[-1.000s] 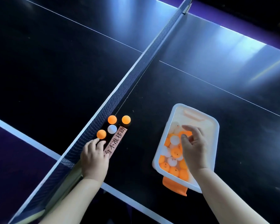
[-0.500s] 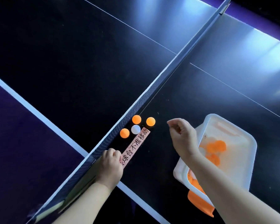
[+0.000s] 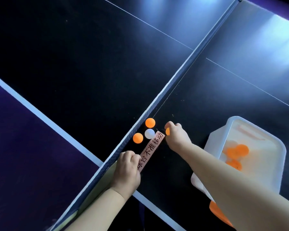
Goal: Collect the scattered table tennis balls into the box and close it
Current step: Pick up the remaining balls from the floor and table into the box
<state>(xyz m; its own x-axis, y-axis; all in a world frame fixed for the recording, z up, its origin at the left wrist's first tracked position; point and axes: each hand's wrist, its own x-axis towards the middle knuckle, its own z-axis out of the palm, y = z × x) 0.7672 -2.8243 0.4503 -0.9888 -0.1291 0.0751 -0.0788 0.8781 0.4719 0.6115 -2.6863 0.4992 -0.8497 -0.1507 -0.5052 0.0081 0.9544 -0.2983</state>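
Dark tabletop (image 3: 73, 64) smooth with a semi-gloss sheen, throwing back soft patches of light toward its far right corner; painted white lines flat on it, and woven mesh net (image 3: 140, 129) with a smooth pale top band. Translucent, milky plastic box (image 3: 227, 130), smooth-walled and faintly glossy, with matt orange balls (image 3: 237, 151) blurred through it. Loose orange balls (image 3: 150, 122) and white ball (image 3: 149, 133) matt, smooth plastic; pink paper strip (image 3: 151, 148) flat and matt with dark printed characters.
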